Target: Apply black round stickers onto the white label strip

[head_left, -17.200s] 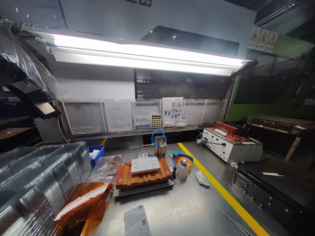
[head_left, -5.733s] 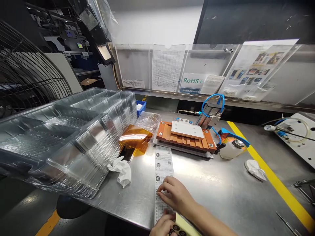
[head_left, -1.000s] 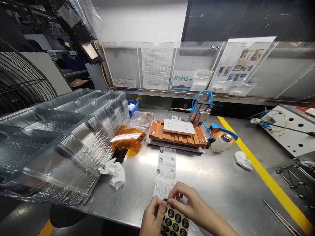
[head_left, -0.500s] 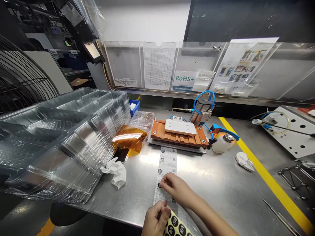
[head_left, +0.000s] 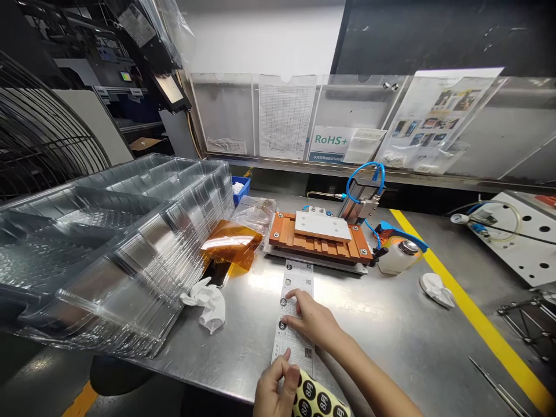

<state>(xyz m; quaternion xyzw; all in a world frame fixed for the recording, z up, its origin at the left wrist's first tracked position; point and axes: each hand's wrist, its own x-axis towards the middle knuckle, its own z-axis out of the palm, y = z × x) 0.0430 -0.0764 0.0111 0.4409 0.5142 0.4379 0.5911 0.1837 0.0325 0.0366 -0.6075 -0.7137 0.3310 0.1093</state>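
1 sticker-sheet (head_left: pixel 321 399) snug in left hand (head_left: pixel 275 387)

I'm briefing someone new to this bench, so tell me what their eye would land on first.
Probably the tall stack of clear plastic trays filling the left side, then the orange fixture with its white plate, near the middle of the metal bench. Closer in, the right hand is over a strip of printed labels, while the left hand holds a yellow sheet of round black stickers at the bottom edge.
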